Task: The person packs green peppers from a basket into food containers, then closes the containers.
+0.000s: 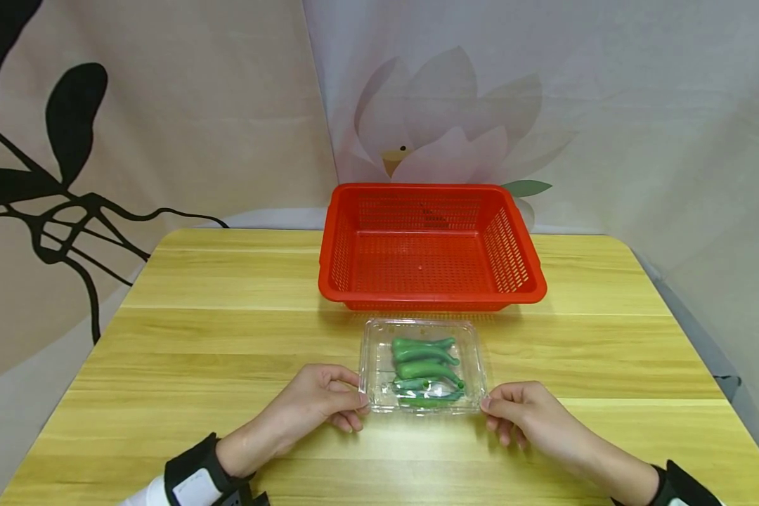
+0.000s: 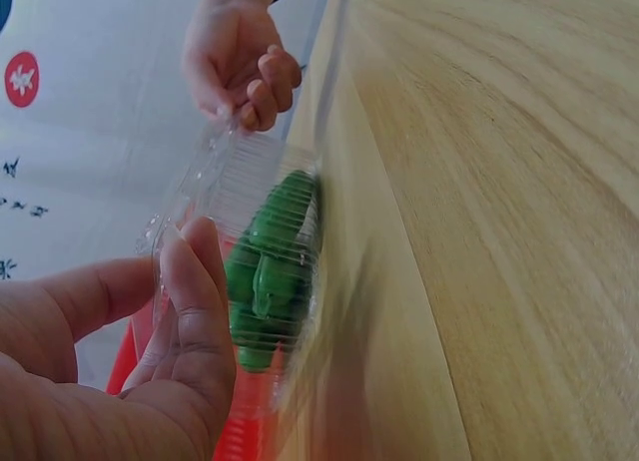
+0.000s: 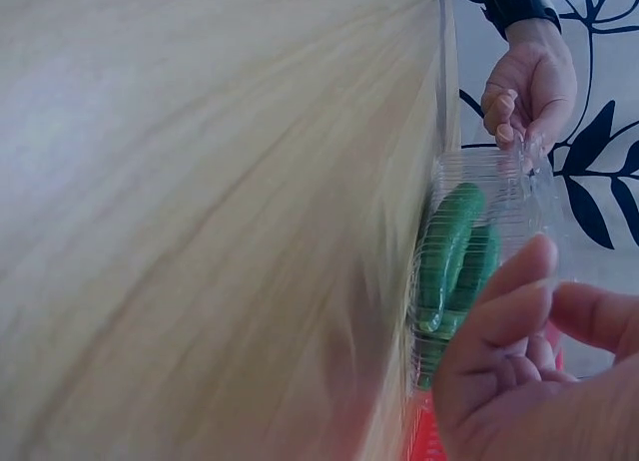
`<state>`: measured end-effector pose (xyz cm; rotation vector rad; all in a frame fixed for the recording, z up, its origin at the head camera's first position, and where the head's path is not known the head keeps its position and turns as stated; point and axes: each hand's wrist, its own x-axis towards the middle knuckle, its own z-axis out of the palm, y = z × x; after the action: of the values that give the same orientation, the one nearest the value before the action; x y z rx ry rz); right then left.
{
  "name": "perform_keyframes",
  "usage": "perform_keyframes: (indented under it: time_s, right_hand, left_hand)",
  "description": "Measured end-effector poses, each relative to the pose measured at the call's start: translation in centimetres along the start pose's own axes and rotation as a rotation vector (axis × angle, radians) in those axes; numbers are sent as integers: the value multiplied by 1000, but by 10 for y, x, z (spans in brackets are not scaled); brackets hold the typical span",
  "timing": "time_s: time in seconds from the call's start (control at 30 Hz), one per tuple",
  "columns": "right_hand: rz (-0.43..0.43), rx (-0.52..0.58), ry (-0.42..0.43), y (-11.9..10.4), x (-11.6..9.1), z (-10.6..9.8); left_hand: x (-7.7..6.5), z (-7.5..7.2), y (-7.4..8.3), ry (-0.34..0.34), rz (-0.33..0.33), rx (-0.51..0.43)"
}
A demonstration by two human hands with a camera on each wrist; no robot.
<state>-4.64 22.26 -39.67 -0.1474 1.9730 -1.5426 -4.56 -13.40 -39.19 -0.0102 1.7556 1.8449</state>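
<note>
A clear plastic box (image 1: 379, 344) with rounded corners is in front of me on the table, with several green peppers (image 1: 426, 355) lying side by side inside it. My left hand (image 1: 325, 399) pinches the box's rim at its near left corner between thumb and fingers. At the near right corner, my right hand (image 1: 531, 416) pinches the rim in the same way. The left wrist view shows the ribbed side wall (image 2: 250, 177) of the box, with green showing through it. Seen from the right wrist, the peppers (image 3: 454, 246) lie low in the box.
A red perforated plastic basket (image 1: 433, 299) stands just behind the box, its inside bare. Both rest on a light wooden table (image 1: 228, 337). A printed cloth (image 1: 228, 105) with plant and flower designs hangs behind the table's far edge.
</note>
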Motion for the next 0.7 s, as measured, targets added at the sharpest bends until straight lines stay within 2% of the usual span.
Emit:
perform_keyframes:
  time_s: [0.53,0.7]
  right_hand:
    - [-16,-4,-6,0,0,0]
    - [6,-6,-2,-1,-1,0]
  left_hand:
    - [2,2,0,8,5,23]
    - [2,4,-1,16,17,20]
